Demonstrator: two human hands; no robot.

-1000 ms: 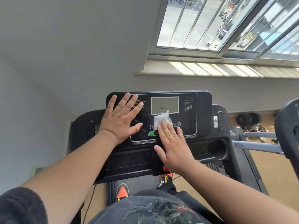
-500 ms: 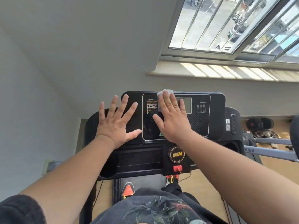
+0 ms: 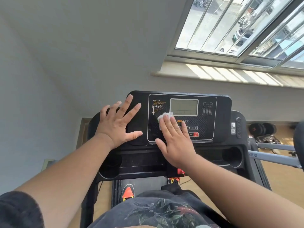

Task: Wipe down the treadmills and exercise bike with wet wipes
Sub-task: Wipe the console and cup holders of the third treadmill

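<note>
Console-wiping stance on a treadmill. The right hand (image 3: 175, 142) lies flat, fingers straight, pressing a crumpled wet wipe (image 3: 165, 116) against the black console panel (image 3: 205, 124) just below-left of the grey display (image 3: 184, 107); an extended palm likely spreads pressure across the wipe. The left hand (image 3: 118, 124) rests splayed and released on the console's left edge, grasping nothing, apparently to steady the body. Neither grip is clenched. Cup holders (image 3: 232, 156) below appear not yet wiped.

Bright daylight enters through the window (image 3: 243, 30), striping the sill (image 3: 230, 73); wide-angle edges bend.
</note>
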